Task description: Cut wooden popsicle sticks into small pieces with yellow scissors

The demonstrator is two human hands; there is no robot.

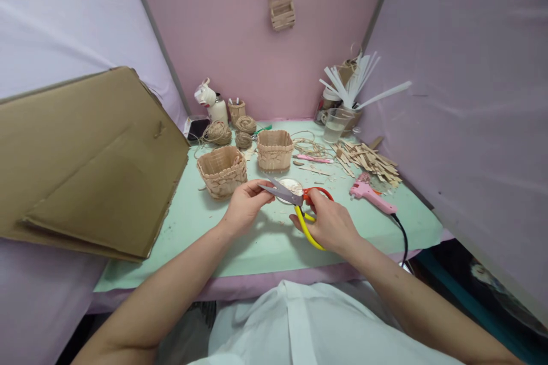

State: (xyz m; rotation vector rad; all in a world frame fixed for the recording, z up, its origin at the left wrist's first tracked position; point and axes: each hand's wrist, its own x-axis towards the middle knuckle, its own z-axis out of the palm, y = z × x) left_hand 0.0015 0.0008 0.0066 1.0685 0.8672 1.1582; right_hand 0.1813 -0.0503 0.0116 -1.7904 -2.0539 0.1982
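Note:
My right hand (331, 223) is closed around scissors (295, 201) with one red and one yellow handle, blades pointing left. My left hand (245, 205) is pinched near the blade tips, holding something small and thin that I cannot make out. Behind the blades a small round white disc (291, 187) lies on the green table (265, 251). Two small baskets made of wooden sticks stand just beyond my hands, one at the left (222, 171) and one in the middle (274, 150).
A large cardboard sheet (94, 154) leans over the table's left side. A pink glue gun (371, 195) with a black cord lies at the right, near a pile of wooden sticks (368, 159). Twine balls (218, 132), a plastic cup (336, 124) and white strips stand at the back.

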